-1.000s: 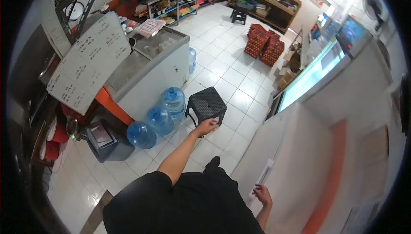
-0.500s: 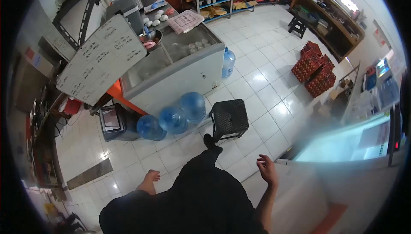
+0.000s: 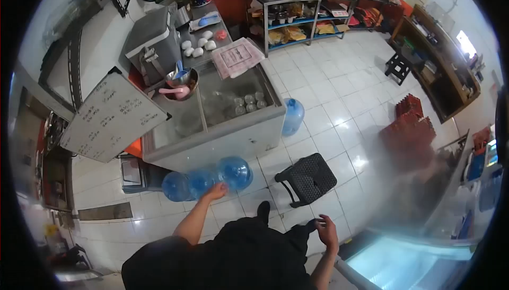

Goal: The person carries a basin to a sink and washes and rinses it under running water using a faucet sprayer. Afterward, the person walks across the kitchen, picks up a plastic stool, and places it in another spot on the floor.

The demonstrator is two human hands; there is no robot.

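My left hand (image 3: 216, 191) is stretched forward over the floor, its outline overlapping the lower edge of the blue water bottles (image 3: 234, 174); its fingers look curled, and whether it holds anything is too small to tell. To the right, my right hand (image 3: 326, 230) hangs with fingers apart and nothing in it. A black woven-top stool (image 3: 313, 178) stands on the tiles ahead, between and beyond my hands, touched by neither.
A chest freezer (image 3: 228, 131) with a glass top stands ahead left, bearing a bowl (image 3: 185, 93) and a printed packet (image 3: 237, 58). A whiteboard (image 3: 114, 115) leans beside it. Red stacked trays (image 3: 408, 125) and a lit glass cabinet (image 3: 408, 263) are on the right.
The view has turned and moved forward, bringing the freezer nearer. My left hand has left the stool, dropped beside my body, then come forward again. My right hand has left the white surface.
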